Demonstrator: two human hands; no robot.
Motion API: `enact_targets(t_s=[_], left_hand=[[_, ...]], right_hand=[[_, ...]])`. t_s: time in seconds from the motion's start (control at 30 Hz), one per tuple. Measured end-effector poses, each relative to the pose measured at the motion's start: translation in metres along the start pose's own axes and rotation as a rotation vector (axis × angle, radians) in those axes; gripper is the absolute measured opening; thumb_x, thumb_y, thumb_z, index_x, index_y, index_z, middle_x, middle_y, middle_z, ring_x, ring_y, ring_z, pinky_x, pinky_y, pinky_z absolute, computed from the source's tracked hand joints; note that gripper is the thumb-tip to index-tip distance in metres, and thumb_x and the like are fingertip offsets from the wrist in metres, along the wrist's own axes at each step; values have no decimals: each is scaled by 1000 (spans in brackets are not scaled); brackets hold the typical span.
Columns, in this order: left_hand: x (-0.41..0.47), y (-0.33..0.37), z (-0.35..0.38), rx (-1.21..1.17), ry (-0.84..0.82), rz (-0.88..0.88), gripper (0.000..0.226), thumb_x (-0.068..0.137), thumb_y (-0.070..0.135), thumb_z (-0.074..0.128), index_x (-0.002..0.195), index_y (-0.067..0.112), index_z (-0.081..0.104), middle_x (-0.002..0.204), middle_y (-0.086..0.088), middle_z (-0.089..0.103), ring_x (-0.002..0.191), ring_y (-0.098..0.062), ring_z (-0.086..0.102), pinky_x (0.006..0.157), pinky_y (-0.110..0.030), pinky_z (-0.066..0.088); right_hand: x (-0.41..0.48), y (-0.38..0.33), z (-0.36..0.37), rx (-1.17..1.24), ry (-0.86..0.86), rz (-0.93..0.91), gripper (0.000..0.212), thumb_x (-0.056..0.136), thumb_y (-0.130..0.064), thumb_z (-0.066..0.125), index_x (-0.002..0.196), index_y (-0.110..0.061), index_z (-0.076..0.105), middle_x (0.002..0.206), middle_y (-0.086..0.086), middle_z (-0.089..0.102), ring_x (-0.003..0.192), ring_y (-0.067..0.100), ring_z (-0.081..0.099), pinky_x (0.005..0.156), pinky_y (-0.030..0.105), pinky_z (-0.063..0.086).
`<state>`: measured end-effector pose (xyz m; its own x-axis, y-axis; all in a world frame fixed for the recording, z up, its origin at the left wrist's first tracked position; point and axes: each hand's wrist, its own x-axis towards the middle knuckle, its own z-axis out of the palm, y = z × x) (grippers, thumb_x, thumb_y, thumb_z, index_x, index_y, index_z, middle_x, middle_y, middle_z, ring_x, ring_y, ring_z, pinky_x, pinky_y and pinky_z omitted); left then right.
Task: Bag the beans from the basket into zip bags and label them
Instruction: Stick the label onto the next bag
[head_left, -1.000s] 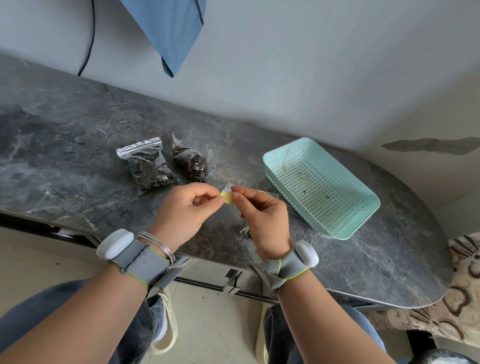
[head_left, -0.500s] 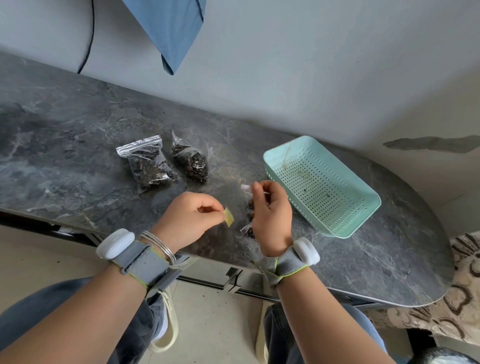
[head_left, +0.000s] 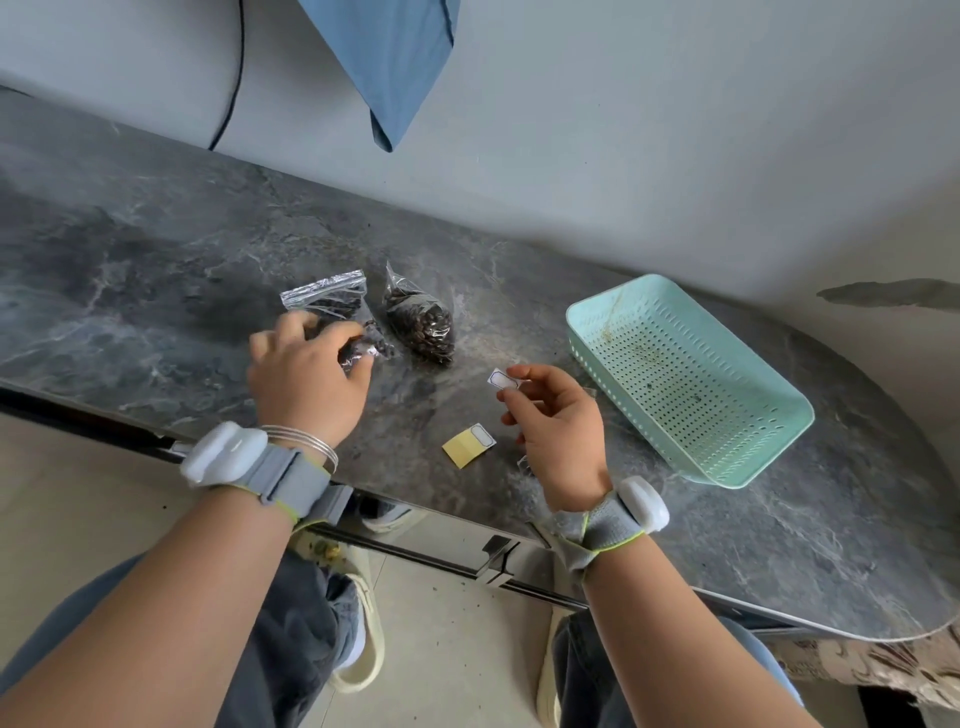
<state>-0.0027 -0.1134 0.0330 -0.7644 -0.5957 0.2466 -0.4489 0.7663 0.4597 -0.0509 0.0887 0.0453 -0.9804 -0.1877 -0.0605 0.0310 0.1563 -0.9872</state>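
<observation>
Two clear zip bags of dark beans lie on the grey marble table (head_left: 156, 270). My left hand (head_left: 304, 376) grips the left bag (head_left: 324, 293) from above, covering its lower half. The right bag (head_left: 421, 325) lies free beside it. My right hand (head_left: 558, 421) pinches a small white label (head_left: 501, 379) between thumb and forefinger, held just above the table. A yellow label backing sheet (head_left: 467, 446) with one white label on it lies on the table between my hands. The mint green perforated basket (head_left: 691, 379) sits at the right with no beans visible in it.
The table's front edge runs just below my wrists, with a metal rail under it. A blue cloth (head_left: 389, 57) and a black cable (head_left: 236, 67) hang on the wall behind. My knees and shoes show below the table.
My left hand let the yellow backing sheet drop onto the table and moved left onto the left bean bag. My right hand came away holding the peeled white label.
</observation>
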Motion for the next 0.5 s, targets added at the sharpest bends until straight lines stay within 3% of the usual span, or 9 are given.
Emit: enact_targets(t_s=[0.07,0.17,0.37,0.5], left_hand=[[1,-4,1,93,-131,-30,36,86,35,59,122,29,60,137,-13,43,115,-42,39,90,-48,39],[-5,1,1,63,-204,23,37,90,31,54,127,26,56,141,-10,41,117,-38,43,91,-48,42],[-31,9,-22,-139,-331,171,19,87,28,61,101,24,73,117,2,59,105,-15,55,85,-24,40],[-41,8,-35,-334,-442,93,8,79,26,70,82,20,76,93,11,68,82,-3,60,77,-17,45]], right_hand=[[-2,0,3,-8,-5,0,23,86,-6,62,87,-28,62,79,2,67,59,9,58,53,17,42],[-3,-1,4,-13,-23,9,22,86,-4,61,86,-26,63,79,4,67,57,8,56,52,17,42],[-3,-1,4,1,-72,-5,21,84,-3,64,87,-23,61,77,6,68,60,12,56,56,20,48],[-4,0,7,48,-185,14,18,80,-1,69,84,-16,60,75,9,68,56,15,56,56,20,47]])
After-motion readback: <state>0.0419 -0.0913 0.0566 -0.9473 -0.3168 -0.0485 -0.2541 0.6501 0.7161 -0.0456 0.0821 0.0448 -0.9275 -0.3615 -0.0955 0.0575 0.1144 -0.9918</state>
